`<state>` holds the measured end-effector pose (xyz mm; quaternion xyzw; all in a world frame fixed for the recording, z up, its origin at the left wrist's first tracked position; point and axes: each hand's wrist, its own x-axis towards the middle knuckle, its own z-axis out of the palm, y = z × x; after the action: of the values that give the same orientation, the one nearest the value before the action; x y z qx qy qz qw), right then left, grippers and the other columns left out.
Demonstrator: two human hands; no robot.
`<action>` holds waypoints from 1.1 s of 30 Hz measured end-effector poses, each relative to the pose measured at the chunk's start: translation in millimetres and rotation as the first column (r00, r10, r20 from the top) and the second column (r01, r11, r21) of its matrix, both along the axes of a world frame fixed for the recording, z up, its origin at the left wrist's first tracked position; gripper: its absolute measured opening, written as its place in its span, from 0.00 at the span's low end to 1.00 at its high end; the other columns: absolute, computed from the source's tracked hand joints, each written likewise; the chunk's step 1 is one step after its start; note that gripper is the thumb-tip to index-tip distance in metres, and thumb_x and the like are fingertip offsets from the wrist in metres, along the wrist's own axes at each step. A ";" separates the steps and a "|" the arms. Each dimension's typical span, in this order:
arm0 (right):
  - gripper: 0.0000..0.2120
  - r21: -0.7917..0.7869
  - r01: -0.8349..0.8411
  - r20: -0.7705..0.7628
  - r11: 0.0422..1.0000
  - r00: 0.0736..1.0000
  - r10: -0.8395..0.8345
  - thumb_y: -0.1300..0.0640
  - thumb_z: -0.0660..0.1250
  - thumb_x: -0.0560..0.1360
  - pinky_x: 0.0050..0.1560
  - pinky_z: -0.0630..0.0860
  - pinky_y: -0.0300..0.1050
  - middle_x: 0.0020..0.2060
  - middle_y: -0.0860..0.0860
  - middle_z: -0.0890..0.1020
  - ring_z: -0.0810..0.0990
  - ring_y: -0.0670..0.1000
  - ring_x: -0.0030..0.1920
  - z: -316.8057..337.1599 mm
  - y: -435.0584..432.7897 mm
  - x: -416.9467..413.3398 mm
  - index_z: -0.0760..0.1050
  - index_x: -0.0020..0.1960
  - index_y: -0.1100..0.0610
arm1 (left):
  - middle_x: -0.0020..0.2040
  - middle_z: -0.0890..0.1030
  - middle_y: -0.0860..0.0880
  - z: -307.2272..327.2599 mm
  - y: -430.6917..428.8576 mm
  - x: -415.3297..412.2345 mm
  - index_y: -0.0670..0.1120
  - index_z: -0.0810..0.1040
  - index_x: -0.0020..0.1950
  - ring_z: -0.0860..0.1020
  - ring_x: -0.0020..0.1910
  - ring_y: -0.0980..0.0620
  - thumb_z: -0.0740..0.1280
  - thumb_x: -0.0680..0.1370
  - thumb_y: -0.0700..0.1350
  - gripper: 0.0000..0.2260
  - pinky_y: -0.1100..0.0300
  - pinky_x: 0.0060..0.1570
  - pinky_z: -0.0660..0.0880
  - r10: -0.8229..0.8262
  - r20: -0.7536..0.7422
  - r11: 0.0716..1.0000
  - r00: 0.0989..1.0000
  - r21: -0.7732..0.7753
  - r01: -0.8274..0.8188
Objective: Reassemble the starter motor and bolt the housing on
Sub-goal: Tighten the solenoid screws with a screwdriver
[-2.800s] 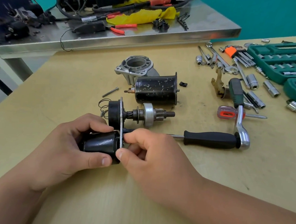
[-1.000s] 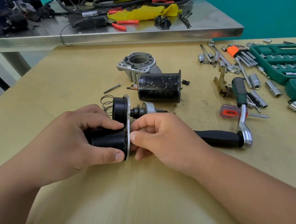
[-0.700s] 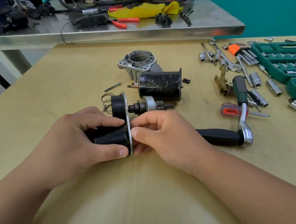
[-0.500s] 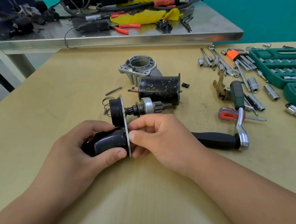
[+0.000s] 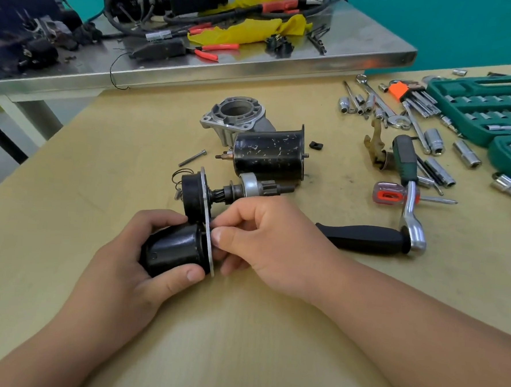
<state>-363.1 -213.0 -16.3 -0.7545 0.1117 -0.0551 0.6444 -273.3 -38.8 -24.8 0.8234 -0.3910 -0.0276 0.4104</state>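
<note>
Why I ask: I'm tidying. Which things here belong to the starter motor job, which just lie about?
Job: solenoid assembly in left hand, right hand pinching its plate; pinion shaft; motor body; nose housing; bolt.
Lying about: hex keys; screwdriver; pliers; yellow cloth.

One head-worn wide-angle view, looking forward and down over your hands.

Your camera sits above and behind your forearms, which enter from the bottom corners and fill most of the lower half. Your left hand (image 5: 136,263) and right hand (image 5: 275,248) meet on the black starter assembly (image 5: 173,248) close under the lens, near mid-frame, over the tan table (image 5: 67,211). You face across the table toward the steel bench (image 5: 346,61) and the teal wall (image 5: 468,27) along the top edge. The green socket case (image 5: 478,96) lies far to your right, cut off by the frame edge.
</note>
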 end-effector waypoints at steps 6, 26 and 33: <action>0.06 0.013 0.004 -0.021 1.000 1.000 -0.004 0.58 0.67 0.76 0.36 0.79 0.40 0.33 0.46 0.84 0.83 0.46 0.32 -1.6 -0.8 -1.3 0.78 0.40 0.50 | 0.49 0.79 0.69 -0.1 1.0 -2.0 0.72 0.70 0.51 0.77 0.46 0.68 0.70 0.58 0.65 0.23 0.80 0.41 0.68 -0.041 -0.023 0.999 0.999 -0.023 0.040; 0.08 -0.021 0.015 0.002 1.000 1.000 -0.015 0.60 0.66 0.76 0.43 0.82 0.54 0.32 0.49 0.84 0.83 0.47 0.32 0.2 3.2 -4.2 0.78 0.40 0.51 | 0.46 0.81 0.65 2.8 0.2 -3.1 0.66 0.76 0.50 0.79 0.45 0.65 0.73 0.55 0.64 0.24 0.79 0.41 0.70 -0.025 -0.030 0.998 0.999 -0.053 0.023; 0.08 -0.038 0.017 0.008 0.999 1.000 -0.017 0.60 0.66 0.76 0.41 0.82 0.48 0.33 0.49 0.84 0.83 0.46 0.32 -0.2 2.3 -4.0 0.78 0.39 0.51 | 0.45 0.82 0.65 5.8 -1.3 -3.0 0.65 0.77 0.49 0.79 0.43 0.66 0.75 0.54 0.65 0.25 0.79 0.40 0.70 -0.004 -0.031 0.999 1.000 -0.044 0.003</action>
<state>-367.1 -210.7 -16.5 -0.7656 0.1145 -0.0658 0.6297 -276.2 -40.1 -19.0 0.8129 -0.3867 -0.0324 0.4343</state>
